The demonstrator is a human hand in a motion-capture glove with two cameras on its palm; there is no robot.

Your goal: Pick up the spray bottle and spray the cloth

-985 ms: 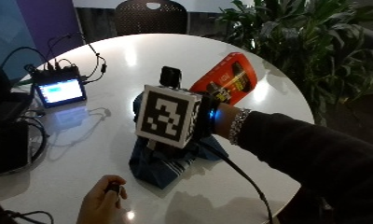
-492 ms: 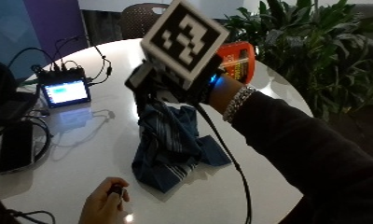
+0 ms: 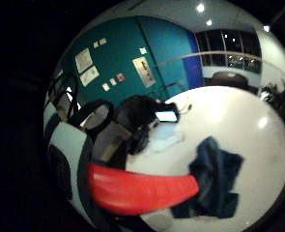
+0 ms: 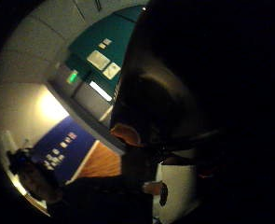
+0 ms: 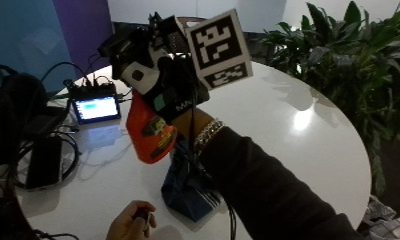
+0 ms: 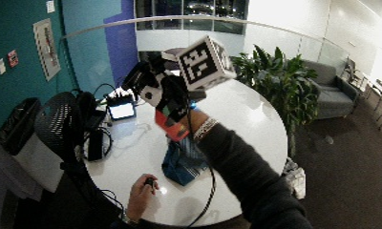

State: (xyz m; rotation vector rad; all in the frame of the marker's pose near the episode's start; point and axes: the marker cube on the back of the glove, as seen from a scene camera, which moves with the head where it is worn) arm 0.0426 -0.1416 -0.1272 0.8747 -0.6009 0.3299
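My gloved right hand grips an orange spray bottle and holds it up in the air. Its black and white spray head is at the top, pointing away from the plants. The bottle hangs above the near end of a crumpled dark blue cloth, which lies on the round white table. In the little finger side palm view the red bottle body runs close past the palm, with the cloth on the table beyond it. The wide outside view shows the bottle over the cloth.
A small lit screen with cables stands at the table's far left, beside a dark flat device. The bare left hand rests at the near edge, holding a small dark object. Leafy plants stand beyond the table's right side.
The hand reached over the cloth to the bottle lying on the table, took hold of it, and has lifted it upright into the air above the cloth.
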